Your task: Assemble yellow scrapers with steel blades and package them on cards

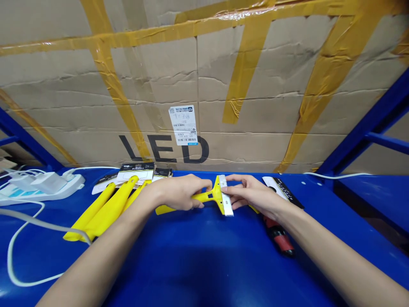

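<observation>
My left hand (179, 192) is closed around the yellow handle of a scraper (217, 196), held just above the blue table. At the scraper's right end is a wide, flat metal blade (227, 200). The fingers of my right hand (246, 192) are closed on this blade from the right side. Several yellow handles (110, 211) lie in a pile left of my left hand, beside stacked printed cards (136, 170). Under my right forearm lies a red and black tool (281, 241), partly covered, so its kind is unclear. Behind my right wrist is another black and white card (286, 192).
A white power strip (47, 187) with plugs and loose white cables (14, 256) takes up the table's left side. Behind the table stands a large taped cardboard box (159, 85) marked LED. Blue metal frame bars (361, 128) rise at both sides.
</observation>
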`<state>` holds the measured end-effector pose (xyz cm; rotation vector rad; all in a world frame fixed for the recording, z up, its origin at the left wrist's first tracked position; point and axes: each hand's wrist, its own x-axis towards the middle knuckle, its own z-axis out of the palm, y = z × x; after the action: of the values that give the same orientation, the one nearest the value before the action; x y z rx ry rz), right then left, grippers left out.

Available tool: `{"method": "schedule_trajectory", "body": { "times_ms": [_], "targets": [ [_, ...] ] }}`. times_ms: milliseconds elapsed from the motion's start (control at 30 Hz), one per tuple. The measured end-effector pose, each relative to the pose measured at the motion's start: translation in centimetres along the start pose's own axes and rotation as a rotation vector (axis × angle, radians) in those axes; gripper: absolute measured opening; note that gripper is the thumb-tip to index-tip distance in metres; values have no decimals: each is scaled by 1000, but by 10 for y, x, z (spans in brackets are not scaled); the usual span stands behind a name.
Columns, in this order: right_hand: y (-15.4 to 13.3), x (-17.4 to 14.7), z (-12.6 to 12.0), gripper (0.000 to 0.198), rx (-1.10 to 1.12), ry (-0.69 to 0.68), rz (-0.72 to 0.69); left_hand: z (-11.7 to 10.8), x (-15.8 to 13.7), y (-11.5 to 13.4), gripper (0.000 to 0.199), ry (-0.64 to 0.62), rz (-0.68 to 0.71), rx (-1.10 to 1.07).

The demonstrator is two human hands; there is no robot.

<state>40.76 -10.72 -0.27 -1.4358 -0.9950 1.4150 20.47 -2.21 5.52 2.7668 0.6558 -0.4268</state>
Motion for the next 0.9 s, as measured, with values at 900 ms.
{"method": "schedule_trajectory", "body": {
  "times_ms": [900],
  "targets": [
    [-9, -10, -12, 25, -1593, 361, -99, 3, 3, 1, 17, -35, -3, -8]
  ]
}}
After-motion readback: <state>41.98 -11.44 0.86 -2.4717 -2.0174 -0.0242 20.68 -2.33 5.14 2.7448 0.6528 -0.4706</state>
